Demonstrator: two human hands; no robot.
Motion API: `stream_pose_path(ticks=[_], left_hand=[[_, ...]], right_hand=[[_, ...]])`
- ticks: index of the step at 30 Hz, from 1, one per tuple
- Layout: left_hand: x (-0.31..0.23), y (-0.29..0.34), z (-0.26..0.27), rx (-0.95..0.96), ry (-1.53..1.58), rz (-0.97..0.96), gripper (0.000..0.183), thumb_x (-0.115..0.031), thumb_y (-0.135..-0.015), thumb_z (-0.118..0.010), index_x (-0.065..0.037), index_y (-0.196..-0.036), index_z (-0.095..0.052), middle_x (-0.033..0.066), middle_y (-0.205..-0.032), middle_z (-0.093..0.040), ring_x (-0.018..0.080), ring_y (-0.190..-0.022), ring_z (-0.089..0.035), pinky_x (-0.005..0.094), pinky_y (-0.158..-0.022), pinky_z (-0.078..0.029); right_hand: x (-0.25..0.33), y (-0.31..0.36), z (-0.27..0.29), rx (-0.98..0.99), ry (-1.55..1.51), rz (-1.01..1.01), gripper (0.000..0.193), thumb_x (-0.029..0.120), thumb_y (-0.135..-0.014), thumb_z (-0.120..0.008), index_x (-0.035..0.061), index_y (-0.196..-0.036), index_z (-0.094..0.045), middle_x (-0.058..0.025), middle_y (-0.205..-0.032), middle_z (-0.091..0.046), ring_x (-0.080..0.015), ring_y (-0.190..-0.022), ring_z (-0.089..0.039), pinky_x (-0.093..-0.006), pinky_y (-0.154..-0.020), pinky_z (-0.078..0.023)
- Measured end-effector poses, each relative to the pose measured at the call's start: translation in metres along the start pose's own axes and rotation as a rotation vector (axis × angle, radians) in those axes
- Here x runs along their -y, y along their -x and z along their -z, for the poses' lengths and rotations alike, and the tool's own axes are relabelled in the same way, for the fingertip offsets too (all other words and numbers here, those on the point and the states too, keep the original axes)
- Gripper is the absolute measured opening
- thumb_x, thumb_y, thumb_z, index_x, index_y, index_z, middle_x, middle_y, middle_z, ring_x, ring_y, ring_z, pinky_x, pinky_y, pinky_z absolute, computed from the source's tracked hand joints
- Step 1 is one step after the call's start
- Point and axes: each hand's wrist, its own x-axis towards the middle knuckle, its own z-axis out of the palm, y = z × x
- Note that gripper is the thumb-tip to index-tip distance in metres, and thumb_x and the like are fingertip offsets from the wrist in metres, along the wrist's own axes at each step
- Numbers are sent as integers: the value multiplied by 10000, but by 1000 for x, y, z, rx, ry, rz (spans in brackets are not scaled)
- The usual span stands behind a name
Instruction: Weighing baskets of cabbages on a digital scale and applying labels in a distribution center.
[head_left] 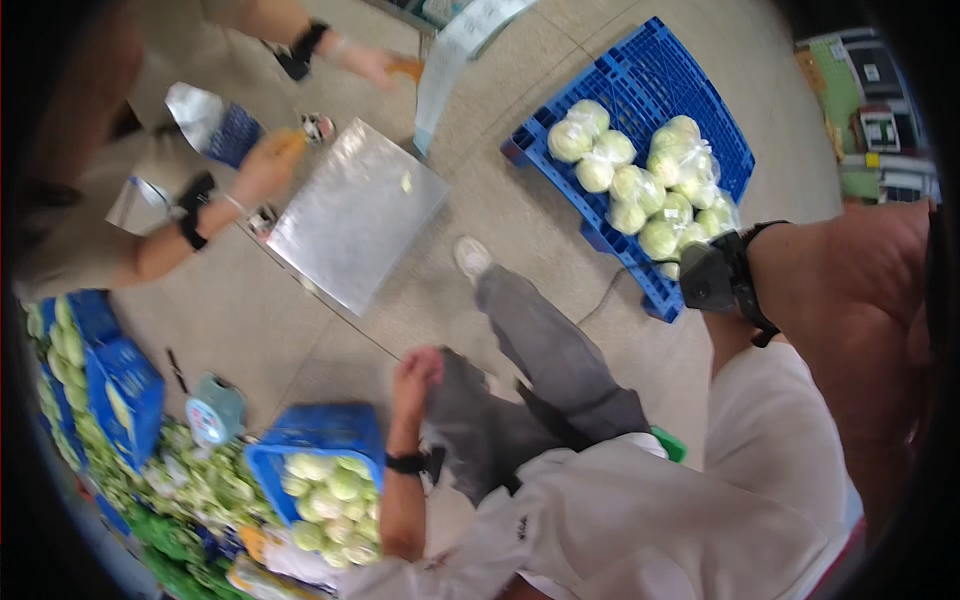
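My left hand (420, 368) hangs beside my grey trousers, a black band on its wrist. Its fingers look loosely curled with nothing visible in them, though blurred. Close to it is a blue crate (262, 455) of round pale green cabbages (335, 500). My right hand (860, 265) is raised very near the camera at the right edge, with a black strapped device (715, 275) at the wrist. Its fingers are hidden, so whether it holds anything does not show. Behind that device, bagged cabbages (660, 185) lie on a blue plastic pallet (680, 70).
A metal platform (360, 215) stands on the tiled floor. Across it, a co-worker's banded hands (265, 170) hold orange things; a pale strip (450, 65) hangs by one. A teal round-faced object (215, 408), leafy trimmings (210, 470) and blue crates (120, 390) are at left.
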Motion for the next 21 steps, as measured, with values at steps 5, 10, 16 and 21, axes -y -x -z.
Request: stream_pose_path(ticks=[5,10,16,21], left_hand=[[17,101,19,-245,-35,79,150,-144,-825,-600,-33,-925,-602,53,-828,-625,134,-730,-594,254,-635,-477],[20,198,34,-358,-96,48,186,-174,-824,-599,-19,-927,-595,84,-822,-629,148,-696,-598,253,-590,-488],[59,278,54,-358,-137,145,201,-174,-817,-604,-4,-925,-589,103,-814,-633,167,-695,-610,267,-604,-504],[113,301,64,-419,-126,254,204,-163,-813,-607,4,-929,-586,107,-822,-634,173,-702,-613,275,-605,-506]], right_hand=[[49,-39,-104,-167,30,90,272,357,-852,-549,86,-874,-533,33,-709,-532,-65,-658,-484,-242,-717,-358],[122,-27,-50,-211,86,211,276,354,-859,-537,78,-858,-529,31,-696,-531,-59,-663,-492,-243,-749,-362],[168,-32,-66,-237,189,299,285,350,-868,-523,67,-839,-523,29,-680,-530,-51,-669,-501,-245,-787,-367],[144,-30,-83,-217,227,214,294,348,-875,-512,59,-822,-519,28,-666,-529,-45,-673,-508,-247,-819,-371]])
